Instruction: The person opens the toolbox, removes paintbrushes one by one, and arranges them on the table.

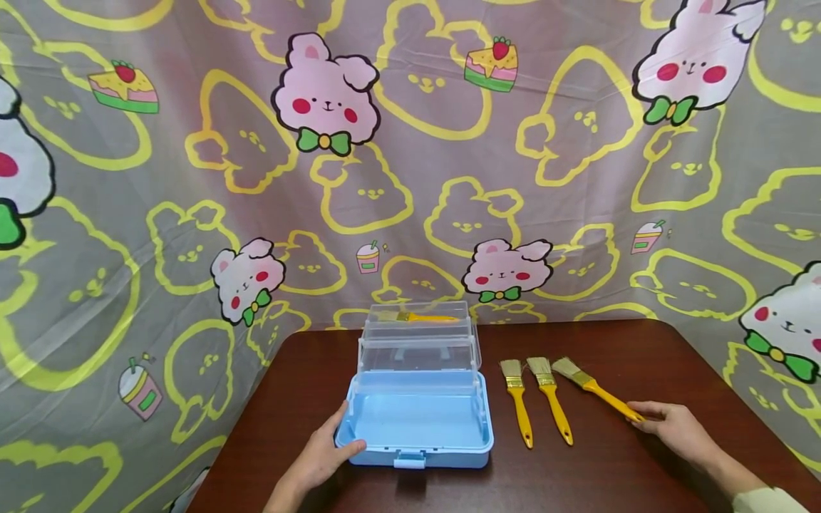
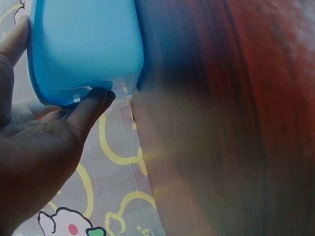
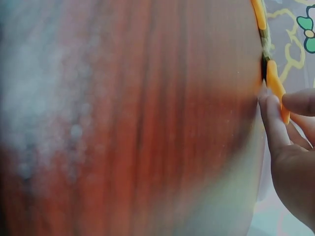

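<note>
A light-blue storage box (image 1: 449, 458) stands on the table with its lid up and clear trays raised at the back. Its lower compartment shows bare blue. At the box's left front corner my left hand (image 1: 316, 456) grips the side, thumb over the front rim; the left wrist view shows the fingers around the blue wall (image 2: 88, 49). My right hand (image 1: 681, 432) pinches the handle end of a yellow-handled paintbrush (image 1: 609, 400), whose bristles point up and left. Two more paintbrushes, one nearer the box (image 1: 520, 410) and one beside it (image 1: 555, 407), lie on the table.
Another yellow-handled paintbrush (image 1: 431, 318) lies in the uppermost clear tray (image 1: 378, 335). The dark red-brown table (image 1: 609, 477) ends at the back against a patterned curtain (image 1: 410, 164), which also hangs at both sides.
</note>
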The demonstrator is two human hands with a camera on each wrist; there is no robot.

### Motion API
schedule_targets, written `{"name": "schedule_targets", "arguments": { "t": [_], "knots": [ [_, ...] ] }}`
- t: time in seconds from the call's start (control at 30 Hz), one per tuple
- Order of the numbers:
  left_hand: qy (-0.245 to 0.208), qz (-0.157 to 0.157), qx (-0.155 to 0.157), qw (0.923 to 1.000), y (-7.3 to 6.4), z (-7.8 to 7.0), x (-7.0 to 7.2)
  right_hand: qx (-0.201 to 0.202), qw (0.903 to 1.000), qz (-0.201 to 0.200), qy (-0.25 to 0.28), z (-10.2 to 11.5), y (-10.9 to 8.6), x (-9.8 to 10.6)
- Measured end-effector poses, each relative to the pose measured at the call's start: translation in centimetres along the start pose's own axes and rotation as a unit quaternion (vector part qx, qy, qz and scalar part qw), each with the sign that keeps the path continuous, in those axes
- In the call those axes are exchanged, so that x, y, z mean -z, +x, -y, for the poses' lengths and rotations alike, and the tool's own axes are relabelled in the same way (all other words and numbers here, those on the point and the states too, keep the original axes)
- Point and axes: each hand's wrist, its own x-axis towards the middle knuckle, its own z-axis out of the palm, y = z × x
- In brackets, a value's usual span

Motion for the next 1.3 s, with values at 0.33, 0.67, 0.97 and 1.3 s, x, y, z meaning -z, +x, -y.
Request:
{"name": "schedule_targets", "arguments": {
  "t": [0.33,0.67,0.97,1.3],
  "knots": [
    [0.0,0.002,-0.003,1.0,0.17,-0.09,0.07,-0.013,0.9967,-0.038,-0.071,-0.21,0.0,0.6],
    [0.001,0.004,0.006,1.0,0.08,0.0,-0.09,-0.031,0.9936,-0.066,-0.086,-0.55,-0.41,0.36],
    [0.005,-0.002,0.011,0.9999,0.0,-0.2,0.16,-0.015,0.9985,-0.022,-0.047,-0.8,0.12,0.42],
    [0.009,0.002,0.013,0.9999,0.14,-0.2,0.09,0.006,0.9989,-0.007,-0.046,-0.52,-0.13,0.32]
  ]
}}
